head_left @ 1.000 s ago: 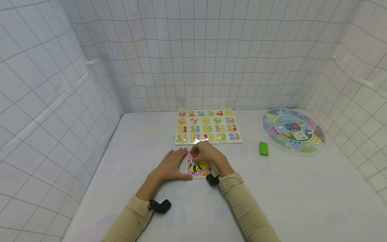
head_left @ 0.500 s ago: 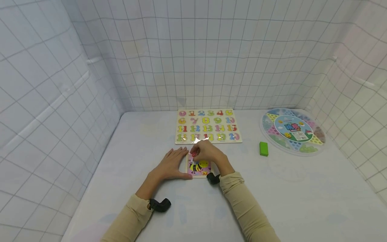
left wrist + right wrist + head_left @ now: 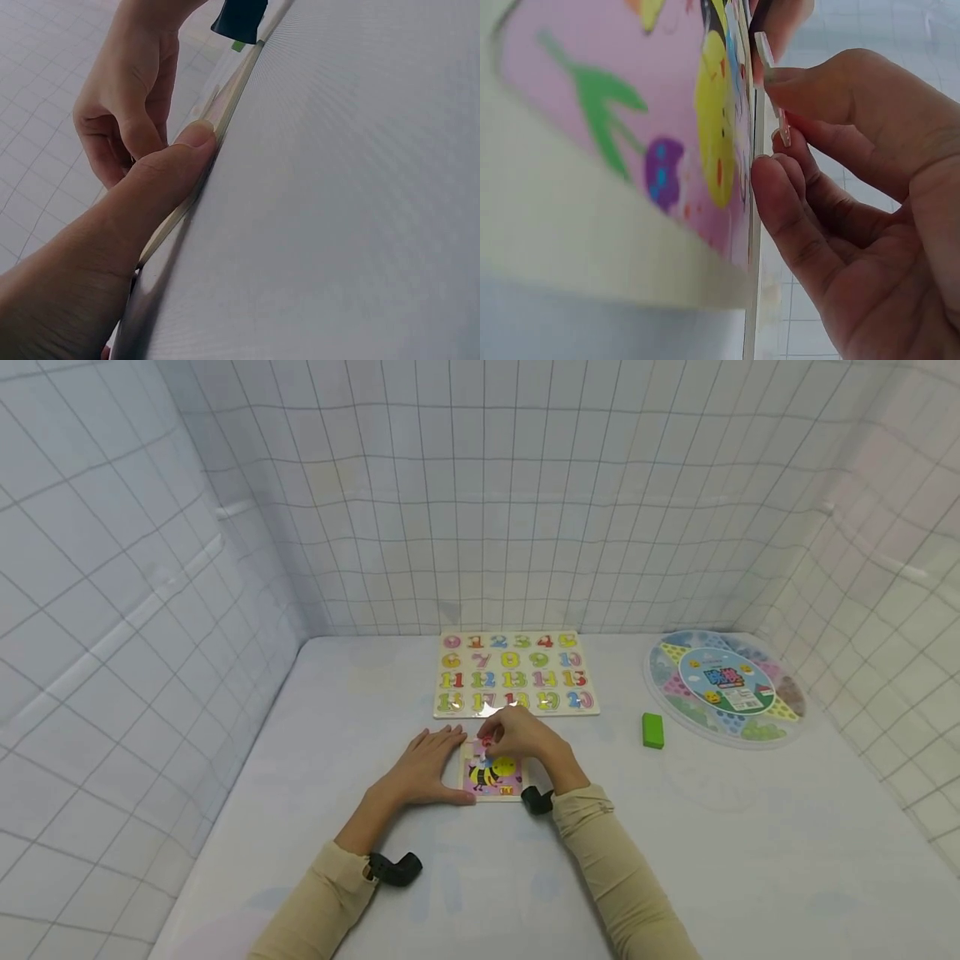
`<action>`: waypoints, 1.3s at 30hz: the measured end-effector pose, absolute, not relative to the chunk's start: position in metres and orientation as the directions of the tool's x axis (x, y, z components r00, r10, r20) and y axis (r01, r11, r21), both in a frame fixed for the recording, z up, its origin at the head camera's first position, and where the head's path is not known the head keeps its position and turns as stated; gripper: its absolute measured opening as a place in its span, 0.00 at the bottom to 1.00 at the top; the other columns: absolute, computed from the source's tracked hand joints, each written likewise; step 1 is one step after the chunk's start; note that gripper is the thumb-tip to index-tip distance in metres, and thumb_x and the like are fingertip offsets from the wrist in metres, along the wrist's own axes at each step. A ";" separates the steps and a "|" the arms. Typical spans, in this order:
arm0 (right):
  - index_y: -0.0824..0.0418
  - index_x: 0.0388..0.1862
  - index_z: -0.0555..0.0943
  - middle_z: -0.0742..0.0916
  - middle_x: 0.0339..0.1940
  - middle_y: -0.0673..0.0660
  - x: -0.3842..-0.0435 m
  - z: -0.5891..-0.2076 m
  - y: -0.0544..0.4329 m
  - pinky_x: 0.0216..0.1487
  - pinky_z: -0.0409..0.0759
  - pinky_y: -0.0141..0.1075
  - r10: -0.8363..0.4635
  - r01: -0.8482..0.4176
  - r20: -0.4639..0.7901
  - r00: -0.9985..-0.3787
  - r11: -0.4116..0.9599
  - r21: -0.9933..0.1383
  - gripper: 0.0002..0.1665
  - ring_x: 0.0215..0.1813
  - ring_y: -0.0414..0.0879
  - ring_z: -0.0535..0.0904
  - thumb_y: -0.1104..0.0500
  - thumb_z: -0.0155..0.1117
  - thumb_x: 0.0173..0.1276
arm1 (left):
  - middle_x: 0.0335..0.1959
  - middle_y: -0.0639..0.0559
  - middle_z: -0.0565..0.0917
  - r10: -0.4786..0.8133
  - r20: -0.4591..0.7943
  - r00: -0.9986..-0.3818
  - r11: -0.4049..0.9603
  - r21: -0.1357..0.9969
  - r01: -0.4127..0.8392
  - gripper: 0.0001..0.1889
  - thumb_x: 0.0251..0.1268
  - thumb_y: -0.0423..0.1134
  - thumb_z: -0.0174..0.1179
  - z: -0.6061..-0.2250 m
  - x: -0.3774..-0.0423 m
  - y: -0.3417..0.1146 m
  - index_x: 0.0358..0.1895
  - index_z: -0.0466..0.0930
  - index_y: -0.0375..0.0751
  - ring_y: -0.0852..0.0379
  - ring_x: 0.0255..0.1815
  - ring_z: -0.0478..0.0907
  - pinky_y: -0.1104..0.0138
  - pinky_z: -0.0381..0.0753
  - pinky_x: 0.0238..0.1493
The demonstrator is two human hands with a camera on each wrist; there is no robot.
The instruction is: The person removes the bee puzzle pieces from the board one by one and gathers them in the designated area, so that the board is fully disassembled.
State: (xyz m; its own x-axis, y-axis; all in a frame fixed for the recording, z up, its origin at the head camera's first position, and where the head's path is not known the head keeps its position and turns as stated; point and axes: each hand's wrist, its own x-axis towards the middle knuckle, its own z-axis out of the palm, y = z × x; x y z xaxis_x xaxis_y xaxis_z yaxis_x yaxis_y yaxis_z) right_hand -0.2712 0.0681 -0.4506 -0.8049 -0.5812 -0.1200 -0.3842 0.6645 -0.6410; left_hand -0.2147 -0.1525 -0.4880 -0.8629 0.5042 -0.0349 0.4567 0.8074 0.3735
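A small wooden jigsaw puzzle [image 3: 491, 801] with a bumblebee on a pink ground lies flat at the middle of the table. My right hand [image 3: 521, 735] pinches a thin jigsaw piece [image 3: 764, 54] between thumb and fingertips, tilted over the board's upper left part, where a strip of pale bare wood shows. Curled fingers hide much of that piece in the head view. My left hand [image 3: 422, 775] spreads along the board's left side, its straight fingers near the top corner. In the left wrist view the left thumb [image 3: 196, 133] rests on the board's near edge.
Behind the puzzle lies a number board [image 3: 517, 675] with colourful figures. A green block [image 3: 653, 731] sits to the right, near a round game board [image 3: 726, 685] in clear wrapping. Grid-patterned cloth walls [image 3: 495, 527] enclose the table's back and sides.
My right hand has shifted slightly right with the jigsaw piece, baring more pale wood at the puzzle's upper left. The left hand has stayed in place.
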 end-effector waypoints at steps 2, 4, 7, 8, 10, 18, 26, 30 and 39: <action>0.58 0.44 0.87 0.87 0.32 0.50 -0.271 -0.451 0.070 0.34 0.79 0.28 -0.578 -0.378 -0.119 -0.807 0.661 -0.649 0.16 0.33 0.40 0.79 0.62 0.74 0.54 | 0.78 0.45 0.57 0.505 -0.035 -0.862 0.805 0.379 0.456 0.58 0.44 0.73 0.64 -0.488 -0.215 -0.153 0.75 0.57 0.42 0.47 0.80 0.50 0.47 0.44 0.80; 0.58 0.44 0.87 0.87 0.32 0.50 -0.271 -0.451 0.073 0.34 0.79 0.28 -0.574 -0.369 -0.119 -0.810 0.657 -0.657 0.16 0.32 0.39 0.79 0.62 0.75 0.54 | 0.78 0.45 0.57 0.508 -0.031 -0.861 0.801 0.383 0.459 0.58 0.44 0.74 0.64 -0.488 -0.215 -0.153 0.75 0.57 0.42 0.47 0.80 0.50 0.47 0.44 0.80; 0.59 0.44 0.87 0.88 0.32 0.50 -0.271 -0.450 0.078 0.34 0.79 0.28 -0.566 -0.359 -0.121 -0.816 0.659 -0.661 0.16 0.33 0.39 0.80 0.61 0.75 0.54 | 0.78 0.45 0.57 0.511 -0.028 -0.859 0.798 0.386 0.462 0.58 0.44 0.73 0.64 -0.489 -0.216 -0.154 0.76 0.57 0.42 0.47 0.80 0.50 0.47 0.43 0.80; 0.59 0.44 0.87 0.88 0.33 0.50 -0.271 -0.450 0.079 0.34 0.80 0.29 -0.564 -0.356 -0.121 -0.817 0.658 -0.664 0.16 0.33 0.39 0.80 0.61 0.75 0.54 | 0.78 0.45 0.57 0.512 -0.029 -0.858 0.798 0.384 0.464 0.58 0.44 0.74 0.64 -0.489 -0.216 -0.154 0.76 0.57 0.42 0.47 0.80 0.50 0.47 0.44 0.80; 0.59 0.44 0.87 0.88 0.34 0.50 -0.271 -0.449 0.083 0.35 0.80 0.29 -0.559 -0.352 -0.123 -0.820 0.661 -0.662 0.16 0.34 0.39 0.80 0.61 0.74 0.55 | 0.79 0.45 0.56 0.511 -0.033 -0.859 0.801 0.381 0.462 0.58 0.44 0.74 0.63 -0.490 -0.217 -0.155 0.76 0.56 0.43 0.47 0.80 0.50 0.48 0.43 0.81; 0.59 0.43 0.87 0.87 0.33 0.50 -0.270 -0.448 0.103 0.33 0.78 0.29 -0.532 -0.333 -0.109 -0.840 0.664 -0.670 0.16 0.33 0.40 0.79 0.62 0.75 0.53 | 0.79 0.45 0.56 0.502 -0.034 -0.864 0.807 0.379 0.453 0.59 0.44 0.75 0.63 -0.493 -0.218 -0.155 0.76 0.56 0.43 0.47 0.80 0.50 0.48 0.43 0.81; 0.59 0.42 0.87 0.86 0.32 0.51 -0.270 -0.450 0.128 0.32 0.78 0.30 -0.469 -0.265 -0.136 -0.873 0.689 -0.675 0.15 0.33 0.42 0.78 0.63 0.73 0.53 | 0.79 0.45 0.57 0.502 -0.034 -0.864 0.808 0.375 0.454 0.58 0.44 0.74 0.63 -0.492 -0.217 -0.154 0.76 0.56 0.42 0.47 0.80 0.51 0.48 0.44 0.81; 0.58 0.42 0.87 0.86 0.32 0.51 -0.272 -0.453 0.141 0.32 0.78 0.31 -0.439 -0.235 -0.150 -0.886 0.703 -0.671 0.14 0.33 0.43 0.78 0.63 0.72 0.54 | 0.78 0.46 0.57 0.500 -0.035 -0.865 0.809 0.374 0.453 0.58 0.44 0.74 0.63 -0.492 -0.217 -0.154 0.76 0.56 0.42 0.47 0.80 0.51 0.48 0.44 0.81; 0.59 0.42 0.87 0.87 0.33 0.52 -0.273 -0.454 0.160 0.34 0.78 0.31 -0.402 -0.184 -0.178 -0.898 0.711 -0.679 0.14 0.33 0.44 0.77 0.64 0.73 0.55 | 0.79 0.46 0.57 0.502 -0.033 -0.864 0.807 0.377 0.454 0.58 0.44 0.74 0.63 -0.492 -0.217 -0.154 0.76 0.56 0.42 0.47 0.80 0.50 0.48 0.43 0.81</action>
State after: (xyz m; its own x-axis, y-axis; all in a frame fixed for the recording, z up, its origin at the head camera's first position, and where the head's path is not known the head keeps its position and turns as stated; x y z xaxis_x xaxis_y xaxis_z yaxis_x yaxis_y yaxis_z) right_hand -0.2731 0.1601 -0.4537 -0.8982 -0.4019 -0.1783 -0.1836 0.7112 -0.6785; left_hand -0.2170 -0.1542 -0.4925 -0.8644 0.5016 -0.0333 0.4539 0.8072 0.3774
